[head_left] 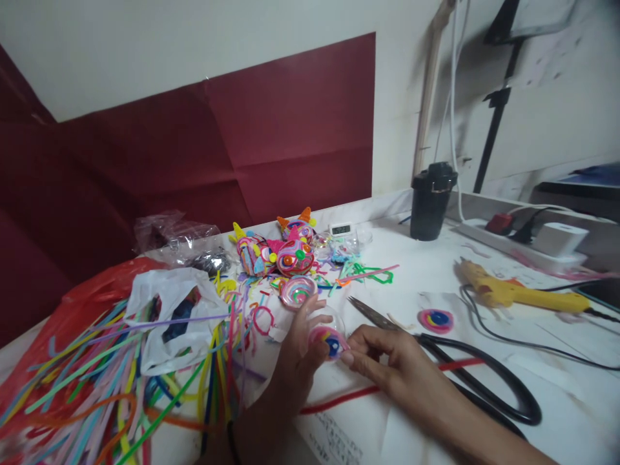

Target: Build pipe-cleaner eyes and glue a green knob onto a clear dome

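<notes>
My left hand is closed around a clear plastic half-ball. Against its side sits a coiled pipe-cleaner eye in pink, yellow and blue, which my left thumb presses. My right hand pinches the pink pipe cleaner at the right edge of this coil. Beneath the hands a red pipe cleaner lies across the paper. Scissors with black handles lie partly behind my right hand. A second coiled eye, pink and blue, rests on the table beyond them.
Many loose pipe cleaners spread over bags at left, including a white plastic bag. Decorated balls and a coil-lined dome stand at the back. A yellow glue gun, its cord, a power strip and a black cup occupy the right.
</notes>
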`<action>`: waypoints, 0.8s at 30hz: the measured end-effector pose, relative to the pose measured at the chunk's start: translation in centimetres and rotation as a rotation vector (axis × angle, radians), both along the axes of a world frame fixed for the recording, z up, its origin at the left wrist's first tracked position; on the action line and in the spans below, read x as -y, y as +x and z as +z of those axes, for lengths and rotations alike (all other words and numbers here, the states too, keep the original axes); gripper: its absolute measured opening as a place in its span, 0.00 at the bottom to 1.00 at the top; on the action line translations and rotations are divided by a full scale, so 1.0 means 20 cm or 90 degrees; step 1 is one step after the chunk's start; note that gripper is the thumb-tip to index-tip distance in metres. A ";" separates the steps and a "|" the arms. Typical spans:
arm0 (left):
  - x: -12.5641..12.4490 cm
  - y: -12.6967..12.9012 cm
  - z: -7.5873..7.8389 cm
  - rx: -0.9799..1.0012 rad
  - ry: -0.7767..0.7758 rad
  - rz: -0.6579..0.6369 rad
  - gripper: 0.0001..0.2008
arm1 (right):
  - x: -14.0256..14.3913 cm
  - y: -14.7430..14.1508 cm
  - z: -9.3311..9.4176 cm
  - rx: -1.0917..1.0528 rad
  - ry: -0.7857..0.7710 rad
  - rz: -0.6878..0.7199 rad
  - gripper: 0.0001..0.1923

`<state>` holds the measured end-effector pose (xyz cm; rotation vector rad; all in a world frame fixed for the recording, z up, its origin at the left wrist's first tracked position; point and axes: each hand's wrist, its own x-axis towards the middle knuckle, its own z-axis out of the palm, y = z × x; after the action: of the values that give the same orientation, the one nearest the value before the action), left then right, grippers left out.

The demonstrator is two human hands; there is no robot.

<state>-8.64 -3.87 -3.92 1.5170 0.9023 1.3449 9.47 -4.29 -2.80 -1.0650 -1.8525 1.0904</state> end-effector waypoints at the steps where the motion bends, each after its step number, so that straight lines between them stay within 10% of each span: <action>1: 0.00 0.00 0.00 0.020 -0.005 0.002 0.34 | 0.00 0.00 0.00 -0.003 -0.001 -0.001 0.18; 17: -0.01 0.02 0.00 0.070 -0.055 -0.030 0.30 | 0.00 0.01 0.02 0.008 0.029 -0.034 0.18; 24: 0.02 0.06 0.03 0.206 -0.173 -0.034 0.27 | 0.05 0.00 0.00 0.081 0.312 -0.147 0.17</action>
<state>-7.38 -4.26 -3.29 1.0731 0.7949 1.3217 9.46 -5.23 -2.81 -1.0347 -1.9022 0.4088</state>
